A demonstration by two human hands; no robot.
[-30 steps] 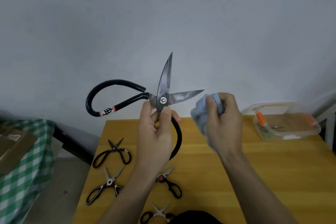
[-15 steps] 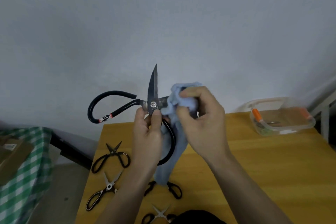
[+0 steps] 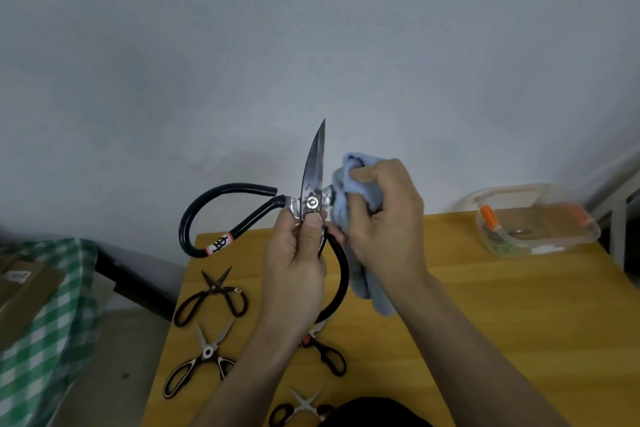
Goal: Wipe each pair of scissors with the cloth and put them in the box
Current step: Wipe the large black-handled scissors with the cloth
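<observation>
Blue cloth (image 3: 360,191) is bunched in the right hand (image 3: 384,215), whose grip is closed around it and one blade of the big scissors (image 3: 311,198); the left hand (image 3: 298,263) pinches them by the screw, up above the bench (image 3: 485,305). I think this is the wiping step, and next the cloth should slide out to the blade tip, then the scissors go to the box (image 3: 536,218) at 3 o'clock. The wrapped blade is hidden, and the box's inside is hard to make out.

Both forearms bare, no sleeves. Left hand (image 3: 294,274) & right hand (image 3: 384,218): no gloves, rings, watch. Dark clothing (image 3: 374,414) at 6 o'clock.
</observation>
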